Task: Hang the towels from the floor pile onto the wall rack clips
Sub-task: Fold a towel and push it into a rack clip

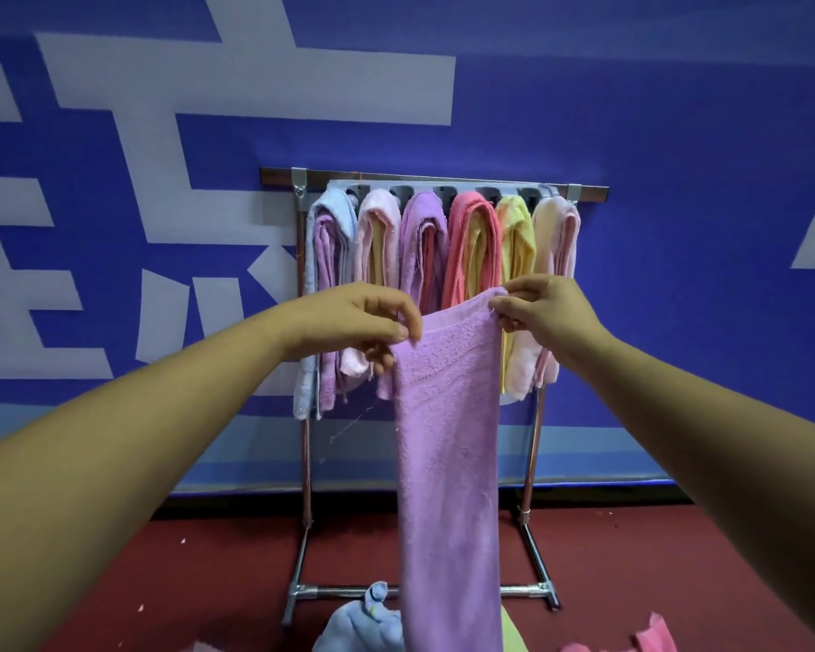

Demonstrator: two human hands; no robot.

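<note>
Wall [678,134]: blue, with large pale block shapes; fills the background behind everything.
Floor [184,581]: dark red, meeting the wall at a dark strip.
Rack [306,463]: metal frame on two feet, stands on the floor close against the wall; grey clip bar across the top.
Purple towel [448,463]: held up in front of the rack, covering part of its middle; long axis vertical, hanging straight down as a narrow band; top edge stretched between the two hands, a little higher on the right; lower end out of view at the bottom edge.
Hung towels [471,237]: six bunches side by side under the clip bar, each folded over and hanging lengthwise; from left, light blue with lilac, pink, purple, coral with yellow, yellow, pale cream-pink.
Floor pile [363,628]: at the rack's base, behind and beside the held towel; light blue, yellow-green and pink pieces, cut off by the bottom edge.
Left hand [354,317]: arm stretched forward, back of hand up, thumb and fingers pinching the towel's top left corner.
Right hand [542,308]: arm stretched forward, fingertips pinching the top right corner.
Hands: apart, joined only by the taut top edge.
</note>
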